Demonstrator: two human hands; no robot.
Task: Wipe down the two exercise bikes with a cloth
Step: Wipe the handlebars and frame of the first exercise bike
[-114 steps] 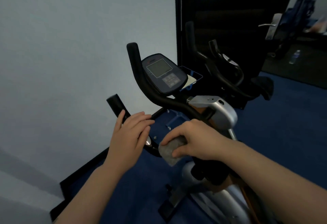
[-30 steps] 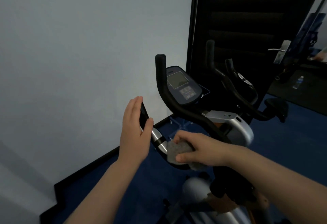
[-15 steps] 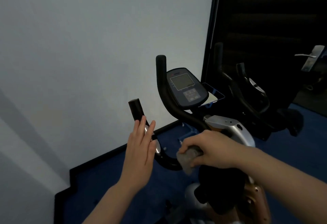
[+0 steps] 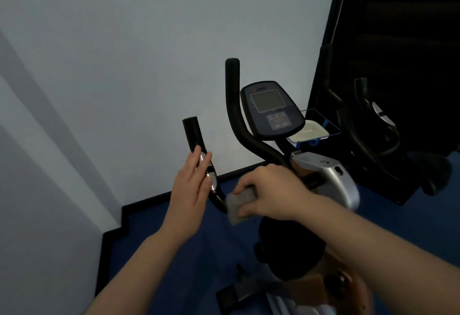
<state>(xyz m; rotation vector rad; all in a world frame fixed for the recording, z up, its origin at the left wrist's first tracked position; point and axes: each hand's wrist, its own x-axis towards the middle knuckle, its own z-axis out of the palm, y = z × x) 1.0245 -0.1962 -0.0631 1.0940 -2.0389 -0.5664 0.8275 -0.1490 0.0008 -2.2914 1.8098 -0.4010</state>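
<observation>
Blue carpet, dim corner. Right hand (image 4: 271, 191) pinches cloth (image 4: 237, 205) on handlebar (image 4: 219, 199); left hand (image 4: 193, 185), at nine o'clock, rests flat, fingers straight. I judge the unsteadied bar may shift, smearing the pulse sensor (image 4: 211, 180).

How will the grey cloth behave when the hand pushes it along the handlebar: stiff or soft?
Probably soft: the cloth bunches under the right hand and wraps the handlebar. It looks thick, so it should hold some shape. It likely slides easily on the smooth bar.
</observation>
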